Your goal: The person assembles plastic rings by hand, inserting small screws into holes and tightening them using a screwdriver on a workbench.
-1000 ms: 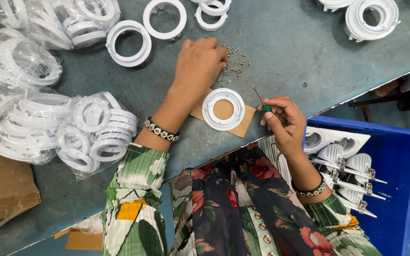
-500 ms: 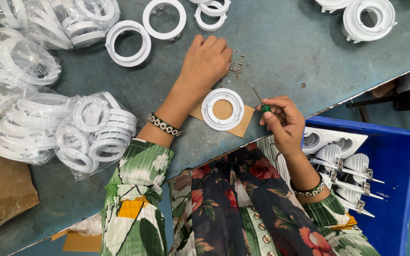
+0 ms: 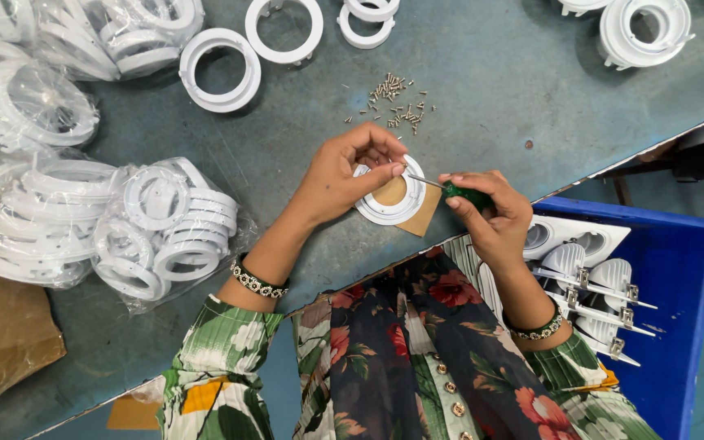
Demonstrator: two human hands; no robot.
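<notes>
At the bench (image 3: pixel 482 98) edge, the right hand (image 3: pixel 486 213) grips a green screwdriver (image 3: pixel 459 192), tip toward a white ring (image 3: pixel 391 194) on a cardboard scrap (image 3: pixel 420 218). The left hand (image 3: pixel 344 173) pinches over the ring. Beyond lie screws (image 3: pixel 393 102).

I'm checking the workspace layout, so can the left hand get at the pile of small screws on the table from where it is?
Probably yes. The left hand rests on the white ring, and only bare table lies between it and the screws beyond its fingertips.
</notes>
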